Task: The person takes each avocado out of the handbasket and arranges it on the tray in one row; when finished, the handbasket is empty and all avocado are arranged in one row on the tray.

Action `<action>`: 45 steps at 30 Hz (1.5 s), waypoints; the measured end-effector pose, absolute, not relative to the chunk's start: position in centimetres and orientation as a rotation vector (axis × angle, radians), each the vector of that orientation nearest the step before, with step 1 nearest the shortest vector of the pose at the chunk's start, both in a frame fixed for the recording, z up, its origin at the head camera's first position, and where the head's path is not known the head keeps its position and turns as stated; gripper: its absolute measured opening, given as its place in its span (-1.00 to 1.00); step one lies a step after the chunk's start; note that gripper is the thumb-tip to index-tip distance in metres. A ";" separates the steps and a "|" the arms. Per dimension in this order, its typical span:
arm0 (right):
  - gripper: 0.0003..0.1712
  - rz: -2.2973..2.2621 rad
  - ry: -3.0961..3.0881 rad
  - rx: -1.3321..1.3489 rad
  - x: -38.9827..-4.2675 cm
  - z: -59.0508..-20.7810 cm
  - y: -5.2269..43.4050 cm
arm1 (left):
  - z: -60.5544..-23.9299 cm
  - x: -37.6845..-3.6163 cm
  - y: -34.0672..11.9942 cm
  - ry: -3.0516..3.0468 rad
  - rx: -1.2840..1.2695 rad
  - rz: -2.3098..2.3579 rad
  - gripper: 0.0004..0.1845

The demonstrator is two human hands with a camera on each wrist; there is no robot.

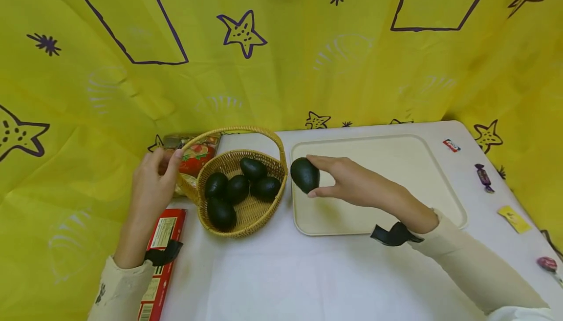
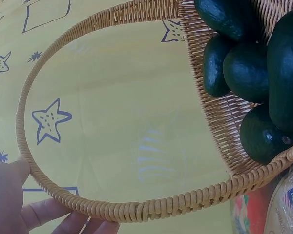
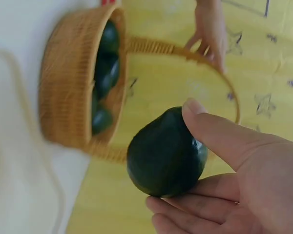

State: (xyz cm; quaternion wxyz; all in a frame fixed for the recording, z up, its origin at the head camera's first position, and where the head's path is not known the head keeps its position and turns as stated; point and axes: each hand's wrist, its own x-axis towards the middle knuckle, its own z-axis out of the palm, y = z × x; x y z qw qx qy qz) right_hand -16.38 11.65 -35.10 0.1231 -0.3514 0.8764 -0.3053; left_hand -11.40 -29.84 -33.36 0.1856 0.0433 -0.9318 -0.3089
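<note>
My right hand (image 1: 352, 179) holds a dark green avocado (image 1: 305, 175) between thumb and fingers, above the left edge of a cream tray (image 1: 374, 223). In the right wrist view the same avocado (image 3: 166, 153) hides part of the basket handle behind it. A woven wicker basket (image 1: 239, 233) stands left of the tray, with several avocados (image 1: 237, 189) inside. Its arched handle (image 2: 136, 211) is pinched on the left side by my left hand (image 1: 151, 184), thumb and fingers on either side of it in the left wrist view.
Behind the basket lie packaged goods (image 1: 193, 160), partly hidden. A red box (image 1: 162, 262) lies under my left forearm. Along the table's right side are small wrapped sweets (image 1: 485, 178), a yellow packet (image 1: 513, 219) and a lollipop (image 1: 547, 264). A yellow patterned cloth (image 1: 281, 81) hangs behind.
</note>
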 end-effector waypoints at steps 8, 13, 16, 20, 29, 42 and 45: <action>-0.07 -1.016 2.610 -0.921 -19.8 -39.1 13.8 | -33.2 -11.2 -29.9 -2.636 0.121 -0.865 -0.47; -0.12 -1.081 2.617 -0.896 -21.6 -42.6 13.5 | -33.1 -11.2 -29.9 -2.640 0.122 -0.867 -0.48; -0.13 -1.081 2.612 -0.881 -22.5 -44.1 12.9 | -33.1 -11.2 -29.8 -2.639 0.123 -0.868 -0.49; -0.12 -1.065 2.612 -0.866 -23.6 -45.3 11.8 | -33.3 -11.2 -29.9 -2.633 0.120 -0.864 -0.49; -0.26 -1.068 2.610 -0.921 -25.1 -46.3 9.5 | -33.3 -11.3 -29.9 -2.629 0.118 -0.845 -0.50; -0.05 -1.009 2.624 -0.873 -22.8 -46.4 9.1 | -33.4 -11.4 -29.8 -2.643 0.128 -0.844 -0.50; -0.08 -1.017 2.635 -0.873 -22.2 -46.8 8.7 | -33.3 -11.4 -29.9 -2.643 0.127 -0.843 -0.50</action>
